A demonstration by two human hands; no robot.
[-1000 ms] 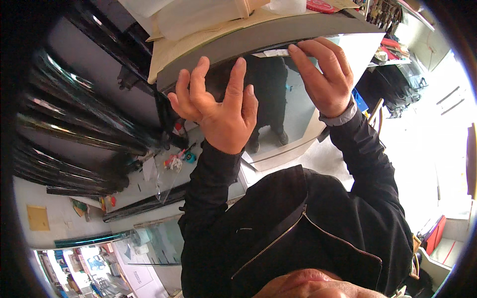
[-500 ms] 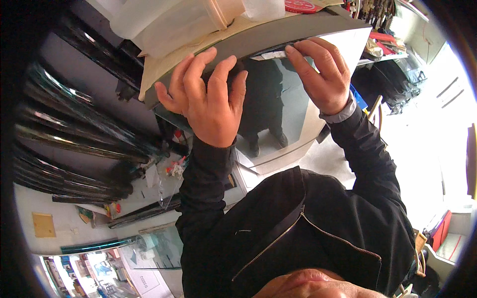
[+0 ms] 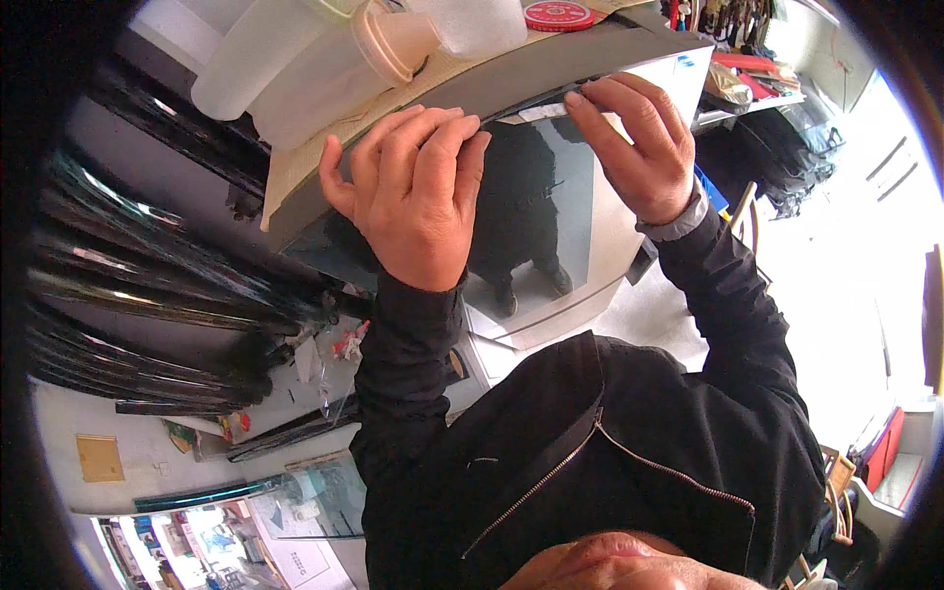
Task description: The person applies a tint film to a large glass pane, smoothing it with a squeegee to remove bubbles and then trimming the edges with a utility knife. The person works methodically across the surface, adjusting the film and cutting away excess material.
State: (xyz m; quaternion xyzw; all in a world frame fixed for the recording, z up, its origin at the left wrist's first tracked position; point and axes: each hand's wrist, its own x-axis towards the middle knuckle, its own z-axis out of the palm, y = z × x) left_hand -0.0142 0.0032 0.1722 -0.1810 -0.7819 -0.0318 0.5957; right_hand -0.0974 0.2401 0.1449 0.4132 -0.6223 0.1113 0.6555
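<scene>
High in the view, my left hand [image 3: 413, 187] is bent over the top edge of a dark glossy panel [image 3: 575, 221], fingers curled together, thumb tip close to the index tip. Anything between those tips is hidden. My right hand [image 3: 644, 152] pinches the right end of a flat silvery strip with a slanted tip [image 3: 539, 112], which looks like a knife blade. That strip lies along the panel's upper edge, beside a thin dark rim. A dim reflection with two shoes shows in the panel.
Above the panel runs a grey ledge [image 3: 551, 74] with cardboard, pale plastic containers [image 3: 324, 59] and a round red lid [image 3: 559, 16]. Long glossy dark strips [image 3: 147, 285] fill the left side. Dark bags [image 3: 777, 147] sit at the right, near a chair [image 3: 752, 206].
My left fingers have drawn closer together, thumb toward index. The right hand keeps its pinch, barely moved. The containers and ledge appear shifted slightly left.
</scene>
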